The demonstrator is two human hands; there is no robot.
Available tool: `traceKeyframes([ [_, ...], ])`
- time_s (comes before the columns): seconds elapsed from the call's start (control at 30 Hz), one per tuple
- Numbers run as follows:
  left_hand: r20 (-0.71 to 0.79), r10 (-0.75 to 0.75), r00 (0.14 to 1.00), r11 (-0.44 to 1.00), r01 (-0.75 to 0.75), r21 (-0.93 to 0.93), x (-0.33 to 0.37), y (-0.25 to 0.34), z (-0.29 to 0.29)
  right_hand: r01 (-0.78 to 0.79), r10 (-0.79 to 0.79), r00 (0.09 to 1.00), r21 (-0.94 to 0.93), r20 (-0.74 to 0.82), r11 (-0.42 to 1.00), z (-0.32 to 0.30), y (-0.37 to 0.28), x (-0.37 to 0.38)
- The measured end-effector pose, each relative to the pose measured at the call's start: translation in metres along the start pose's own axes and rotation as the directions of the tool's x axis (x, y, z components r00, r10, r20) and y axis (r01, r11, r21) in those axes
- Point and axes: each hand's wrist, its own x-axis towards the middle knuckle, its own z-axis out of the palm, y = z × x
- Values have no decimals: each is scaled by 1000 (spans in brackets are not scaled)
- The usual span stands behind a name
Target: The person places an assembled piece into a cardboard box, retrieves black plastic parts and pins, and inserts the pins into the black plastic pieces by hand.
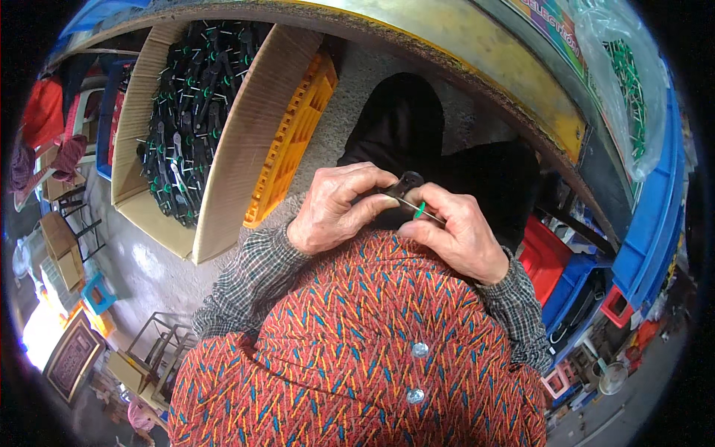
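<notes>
In front of my lap, my left hand pinches a small dark piece with a rounded end between thumb and fingers. My right hand meets it, thumb and forefinger closed round a thin metal rod with a green collar. The rod reaches across to the dark piece at my left fingertips; whether the two are joined cannot be made out. To the left, an open cardboard box holds a heap of black pieces with green parts and thin pale rods.
An orange plastic crate stands beside the box. Ahead curves the worn edge of a metal-topped table. On its right lies a clear plastic bag of green pieces by a blue tray. Stools and a red bin stand around.
</notes>
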Motion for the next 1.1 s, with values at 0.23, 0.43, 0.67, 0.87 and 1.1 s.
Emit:
traceKeyframes([
  [0.23,-1,18,1000,1000,-18,17,0,-1,2,-121,114,992,130,63,984,5,5,-2],
  [0.43,6,-24,1000,999,24,29,1,3,0,205,-289,943,-401,-162,893,9,2,1],
  [0.67,-21,27,999,1000,-27,-3,1,0,2,-171,159,983,136,95,976,1,6,1],
  [0.87,9,-18,1000,999,17,40,2,2,0,180,-256,944,-324,-207,929,12,5,1],
  [1.1,9,-43,999,999,43,21,1,2,-1,-63,60,998,105,27,992,1,3,1],
])
